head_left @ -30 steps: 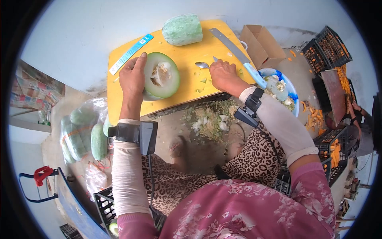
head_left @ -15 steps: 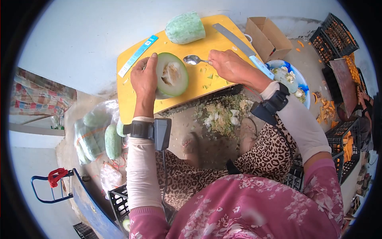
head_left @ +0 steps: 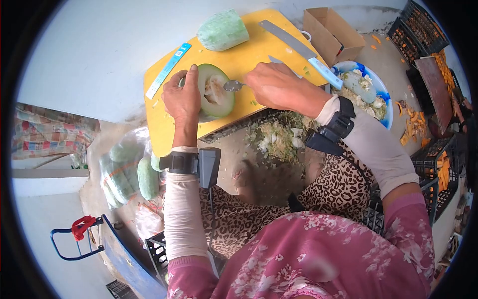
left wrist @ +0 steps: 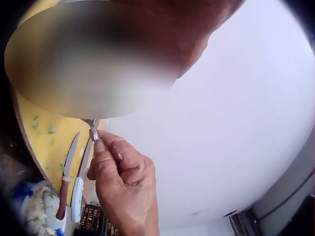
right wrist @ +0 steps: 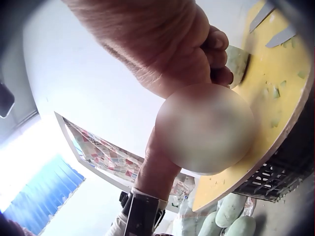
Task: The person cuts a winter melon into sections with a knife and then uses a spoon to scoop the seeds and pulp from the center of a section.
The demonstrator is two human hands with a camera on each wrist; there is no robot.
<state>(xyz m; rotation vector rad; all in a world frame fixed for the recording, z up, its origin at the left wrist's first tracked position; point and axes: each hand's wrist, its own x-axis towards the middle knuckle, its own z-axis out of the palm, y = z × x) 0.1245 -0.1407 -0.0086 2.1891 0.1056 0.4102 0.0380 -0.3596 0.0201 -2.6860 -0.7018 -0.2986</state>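
Note:
My left hand (head_left: 183, 97) grips a cut winter melon (head_left: 225, 103) by its left side, thumb at the rim. The melon's white cut face, with a seedy hollow, is turned toward the right. In my right hand (head_left: 284, 87) a metal spoon (head_left: 232, 85) is pinched by the handle, its bowl at the edge of the hollow. The left wrist view also shows the spoon's neck (left wrist: 94, 132) between thumb and fingers. Blurred patches hide the melon in both wrist views. A small knife (left wrist: 71, 156) with a reddish-brown handle lies beside the right hand.
On the yellow table (head_left: 164, 127) lie another winter melon piece (head_left: 222, 31), a large knife (head_left: 289, 40) and a blue-and-white strip (head_left: 168, 71). A basin (head_left: 389, 107) of scraps and a cardboard box (head_left: 326, 37) stand right. Scraps (head_left: 279, 142) and bagged melons (head_left: 119, 174) lie on the floor.
The right hand lifted the spoon off the table and brought it left to the melon's hollow. The left hand keeps its hold on the melon. The head view has shifted somewhat.

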